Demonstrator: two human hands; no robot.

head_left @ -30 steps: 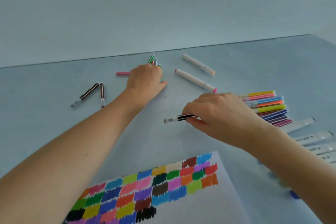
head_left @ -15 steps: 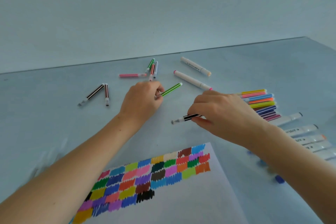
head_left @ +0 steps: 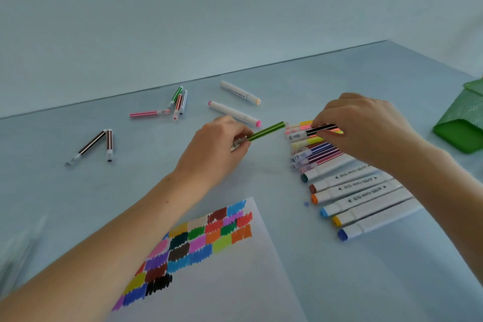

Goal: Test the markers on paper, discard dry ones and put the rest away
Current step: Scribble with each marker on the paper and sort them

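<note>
My left hand [head_left: 217, 146] grips a green striped marker [head_left: 266, 131] that points right toward a row of thin coloured markers [head_left: 313, 150]. My right hand [head_left: 363, 128] holds a black striped marker [head_left: 320, 129] over the top of that row. Below the thin ones lie several thick white markers [head_left: 360, 198] with coloured ends. A white paper [head_left: 222, 277] covered with colour swatches lies at the near centre. Loose markers lie farther back: two brown ones [head_left: 96, 144], a pink one [head_left: 146, 113], a small cluster [head_left: 179, 102], and two thick white ones [head_left: 235, 112].
A green mesh pouch [head_left: 462, 123] sits at the right edge of the pale blue table [head_left: 78, 198]. A pale wall rises behind the table's far edge. Something blurred shows at the near left edge [head_left: 18, 251].
My left hand picked a green marker from the far cluster and carried it right. My right hand moved the black marker right, onto the row of thin markers. The view shifted right, revealing the pouch.
</note>
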